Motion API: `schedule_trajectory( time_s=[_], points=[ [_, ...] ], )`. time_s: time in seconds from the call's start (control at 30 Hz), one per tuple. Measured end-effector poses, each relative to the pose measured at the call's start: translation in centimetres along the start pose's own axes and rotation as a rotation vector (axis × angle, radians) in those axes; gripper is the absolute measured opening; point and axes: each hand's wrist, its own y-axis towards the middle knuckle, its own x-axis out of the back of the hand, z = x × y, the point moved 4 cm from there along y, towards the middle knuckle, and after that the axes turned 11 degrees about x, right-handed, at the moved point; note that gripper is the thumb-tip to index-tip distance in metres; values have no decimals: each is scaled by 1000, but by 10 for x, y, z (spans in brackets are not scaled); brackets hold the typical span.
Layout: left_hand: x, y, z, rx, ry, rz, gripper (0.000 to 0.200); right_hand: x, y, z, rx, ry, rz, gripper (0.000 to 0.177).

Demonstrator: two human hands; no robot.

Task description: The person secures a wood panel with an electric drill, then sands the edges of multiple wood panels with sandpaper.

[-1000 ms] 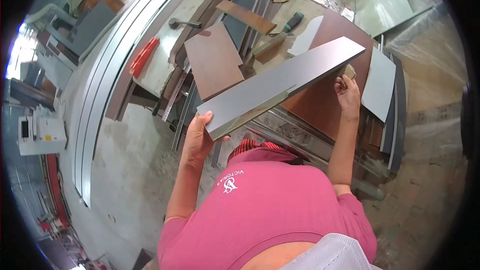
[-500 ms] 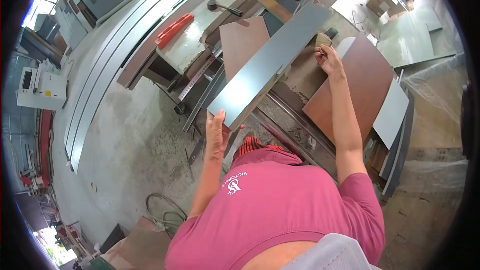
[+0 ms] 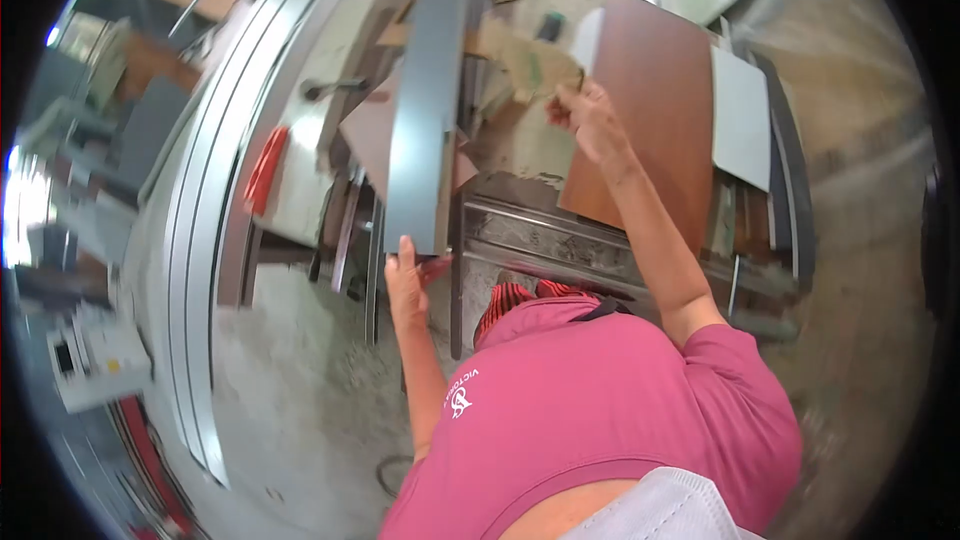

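As left hand (image 3: 405,275) grips its near end, grey panel (image 3: 425,110) reaches out over bench (image 3: 520,230)

The right hand (image 3: 585,115), curled round a blurred tan pad (image 3: 535,65), sits right of the panel's long edge, over the brown board's (image 3: 650,110) left edge. Bare floor (image 3: 290,380) lies open on the left

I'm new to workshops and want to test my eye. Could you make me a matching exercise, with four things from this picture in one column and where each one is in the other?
Things:
1 grey panel
2 pad
3 brown board
4 red tool

Places:
a left edge of the pale table
b in the right hand
c flat on the bench
d near end gripped by the left hand

Pairs: 1-d, 2-b, 3-c, 4-a
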Motion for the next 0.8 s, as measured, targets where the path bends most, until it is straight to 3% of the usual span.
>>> schedule_trajectory(
  time_s=[0.1,0.17,0.27,0.4,0.47,0.5,0.57,0.63,0.7,0.8],
  points=[
    [9,11,-11,164,235,55,44,12,-52,14,-107,-128,-60,25],
    [12,13,-23,222,482,-28,50,32,-90,20,-143,-133,-150,28],
    [21,18,-37,247,714,48,55,72,-142,37,-57,-241,-304,29],
    [6,-10,-76,241,923,-2,53,136,-202,71,44,-342,-518,29],
    [-35,-36,-89,93,846,353,45,168,-227,90,136,-349,-789,29],
    [-61,-45,-91,14,764,545,37,180,-234,97,146,-347,-796,29],
    [-132,-57,-86,-164,807,664,34,206,-250,110,335,-189,-1058,33],
    [-209,-69,-58,-171,749,713,33,219,-252,125,394,-91,-1087,35],
    [-279,-67,-5,-18,653,987,47,231,-255,137,475,10,-1126,39],
    [-365,-55,100,585,479,1172,59,240,-264,148,548,-17,-1143,39]
  ],
)
